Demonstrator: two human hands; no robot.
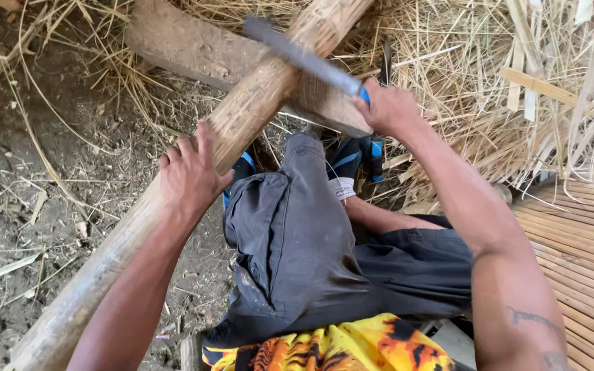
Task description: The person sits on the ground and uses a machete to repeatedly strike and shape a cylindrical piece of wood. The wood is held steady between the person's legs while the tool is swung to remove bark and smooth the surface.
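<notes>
1. The dirt ground (42, 172) fills the left side, strewn with dry straw (462, 75) that piles thick at the upper right.
2. A long bamboo pole (242, 120) runs slantwise from the lower left to the top centre, resting across a wooden block (194, 45) that lies on the ground.
3. A mat of split bamboo slats (579, 240) sits at the right edge, beside the person's dark trousers (297, 254).
4. The left hand (190, 172) lies on top of the pole, fingers curled over its upper side, pressing it down just beside the knee.
5. The right hand (390, 106) is wrapped tight around the blue handle of a knife (304, 58), whose grey blade lies slantwise across the pole near the block.
6. Thin bamboo strips (537, 86) lie loose in the straw at the upper right.
</notes>
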